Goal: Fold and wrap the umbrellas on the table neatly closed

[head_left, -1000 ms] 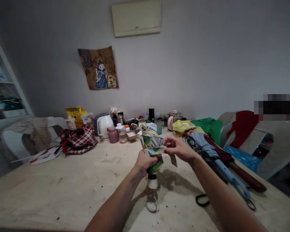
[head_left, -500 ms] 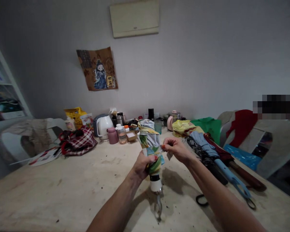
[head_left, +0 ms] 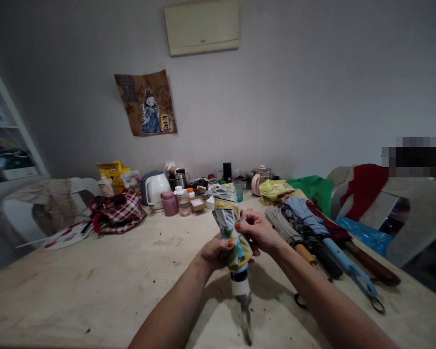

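Folded umbrella now held handle-down over the surface. Left hand grips its middle; right hand has closed in on the fabric, strap no longer pulled out. Other umbrellas lie beyond.

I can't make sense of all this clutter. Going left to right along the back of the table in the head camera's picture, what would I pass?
Plaid bag → white kettle → pink bottle → teal cup → pink pot with a glass lid → yellow bag → green cloth.
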A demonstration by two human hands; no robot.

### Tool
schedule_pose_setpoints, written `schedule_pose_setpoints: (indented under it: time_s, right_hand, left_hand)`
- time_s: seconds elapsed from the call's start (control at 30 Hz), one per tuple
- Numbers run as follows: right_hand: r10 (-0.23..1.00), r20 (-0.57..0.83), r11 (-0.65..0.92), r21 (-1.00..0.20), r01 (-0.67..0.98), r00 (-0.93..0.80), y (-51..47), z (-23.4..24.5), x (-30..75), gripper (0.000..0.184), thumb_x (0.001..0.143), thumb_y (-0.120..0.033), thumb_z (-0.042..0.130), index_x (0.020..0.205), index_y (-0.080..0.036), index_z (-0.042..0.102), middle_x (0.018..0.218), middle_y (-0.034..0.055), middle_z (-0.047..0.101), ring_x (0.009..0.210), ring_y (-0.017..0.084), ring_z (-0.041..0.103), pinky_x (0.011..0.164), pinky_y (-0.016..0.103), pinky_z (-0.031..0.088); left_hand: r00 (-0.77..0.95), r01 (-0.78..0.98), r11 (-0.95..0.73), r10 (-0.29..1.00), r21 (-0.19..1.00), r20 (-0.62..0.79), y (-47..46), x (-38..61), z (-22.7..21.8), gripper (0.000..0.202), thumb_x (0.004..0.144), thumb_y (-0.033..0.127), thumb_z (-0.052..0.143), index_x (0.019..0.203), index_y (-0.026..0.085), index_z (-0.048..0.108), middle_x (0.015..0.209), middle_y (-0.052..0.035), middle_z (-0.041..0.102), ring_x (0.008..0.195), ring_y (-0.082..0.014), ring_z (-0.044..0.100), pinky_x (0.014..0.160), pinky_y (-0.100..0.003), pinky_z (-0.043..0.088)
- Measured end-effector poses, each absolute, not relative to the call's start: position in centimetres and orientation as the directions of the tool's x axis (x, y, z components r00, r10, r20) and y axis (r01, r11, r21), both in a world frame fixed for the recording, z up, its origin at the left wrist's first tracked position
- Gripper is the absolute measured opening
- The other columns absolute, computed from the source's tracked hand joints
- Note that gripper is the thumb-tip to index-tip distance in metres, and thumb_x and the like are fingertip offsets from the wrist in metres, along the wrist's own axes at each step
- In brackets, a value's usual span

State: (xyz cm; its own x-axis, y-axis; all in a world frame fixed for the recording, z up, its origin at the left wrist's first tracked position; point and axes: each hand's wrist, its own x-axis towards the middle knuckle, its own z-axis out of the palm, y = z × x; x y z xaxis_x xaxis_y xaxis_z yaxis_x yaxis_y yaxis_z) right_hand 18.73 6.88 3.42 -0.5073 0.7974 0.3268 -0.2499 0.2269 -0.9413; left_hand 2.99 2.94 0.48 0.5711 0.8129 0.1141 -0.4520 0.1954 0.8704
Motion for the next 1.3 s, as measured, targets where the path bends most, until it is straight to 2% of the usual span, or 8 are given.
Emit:
schedule_pose_setpoints:
  time_s: [0.17,0.3,0.43,0.63,0.83,1.03,1.2,1.3]
  right_hand:
    - [0.828,0.485,0.475,-0.873,-0.109,-0.279,6.7,3.9,18.1,0.037,0.064,-0.037,0.073,0.054,-0.019,0.043,0.054,-0.0050,0.040,0.051,0.008,0.035,0.048,0.022,0.031]
    - [0.810,0.485,0.500,-0.865,-0.045,-0.330,7.3,3.8,18.2,0.033,0.068,-0.040,0.070,0.057,-0.018,0.049,0.062,-0.0018,0.045,0.060,0.011,0.038,0.054,0.023,0.032]
    - [0.795,0.527,0.525,-0.846,-0.095,-0.300,8.0,4.3,19.2,0.031,0.065,-0.042,0.075,0.061,-0.016,0.057,0.099,0.0067,0.054,0.081,0.015,0.048,0.062,0.024,0.038]
    - [0.819,0.466,0.413,-0.884,-0.221,-0.335,8.9,4.3,20.4,0.033,0.067,-0.043,0.076,0.063,-0.017,0.057,0.060,-0.0038,0.046,0.062,0.010,0.038,0.061,0.025,0.031]
    - [0.850,0.427,0.332,-0.889,-0.316,-0.308,9.0,3.8,20.1,0.034,0.060,-0.040,0.082,0.062,-0.016,0.058,0.059,-0.0041,0.049,0.058,0.009,0.037,0.058,0.024,0.030]
    - [0.780,0.344,0.092,-0.889,-0.448,-0.523,7.7,2.6,18.0,0.040,0.063,-0.039,0.083,0.064,-0.018,0.050,0.061,-0.0031,0.052,0.055,0.009,0.048,0.054,0.022,0.037]
    - [0.836,0.285,0.086,-0.912,-0.401,-0.469,7.4,2.2,17.6,0.045,0.064,-0.045,0.081,0.067,-0.020,0.043,0.053,-0.0079,0.044,0.040,0.006,0.035,0.039,0.019,0.024]
    - [0.879,0.317,0.206,-0.927,-0.314,-0.357,7.7,2.3,17.8,0.043,0.065,-0.047,0.077,0.067,-0.020,0.043,0.054,-0.0079,0.042,0.044,0.006,0.031,0.040,0.020,0.022]
  left_hand:
    - [0.118,-0.381,-0.066,0.986,0.922,0.119,2.7,5.0,1.2,0.056,0.044,0.023,0.089,0.094,0.011,0.066,0.076,-0.0046,0.069,0.064,-0.0143,0.061,0.064,-0.026,0.049]
    - [-0.047,-0.303,-0.086,0.996,0.949,0.075,2.8,5.7,1.1,0.040,0.042,0.010,0.076,0.081,0.009,0.067,0.067,-0.0026,0.068,0.059,-0.0143,0.059,0.059,-0.026,0.049]
    - [0.006,-0.426,-0.026,0.999,0.904,0.032,2.9,4.6,1.5,0.039,0.040,0.012,0.069,0.079,0.011,0.065,0.065,-0.0022,0.067,0.055,-0.0140,0.058,0.055,-0.026,0.048]
    - [0.026,-0.429,0.009,1.000,0.903,0.003,3.0,3.8,1.6,0.037,0.040,0.015,0.068,0.077,0.012,0.062,0.059,-0.0008,0.063,0.048,-0.0125,0.054,0.048,-0.025,0.044]
    - [0.101,-0.512,0.001,0.993,0.859,0.059,2.9,3.6,1.1,0.038,0.043,0.018,0.069,0.080,0.010,0.062,0.062,-0.0030,0.063,0.051,-0.0139,0.056,0.047,-0.024,0.040]
    - [0.484,-0.727,0.246,0.846,0.641,0.225,2.9,3.7,-0.7,0.044,0.046,0.024,0.073,0.086,0.009,0.062,0.069,-0.0032,0.059,0.055,-0.0092,0.053,0.057,-0.025,0.044]
    - [0.678,-0.584,0.420,0.722,0.695,0.133,3.8,3.0,-1.5,0.052,0.055,0.032,0.081,0.096,0.006,0.065,0.081,-0.0125,0.069,0.071,-0.0200,0.067,0.066,-0.029,0.050]
    - [0.543,-0.616,0.366,0.838,0.698,0.040,3.8,3.3,-0.8,0.048,0.059,0.032,0.084,0.097,0.010,0.065,0.088,-0.0111,0.073,0.080,-0.0238,0.069,0.076,-0.035,0.052]
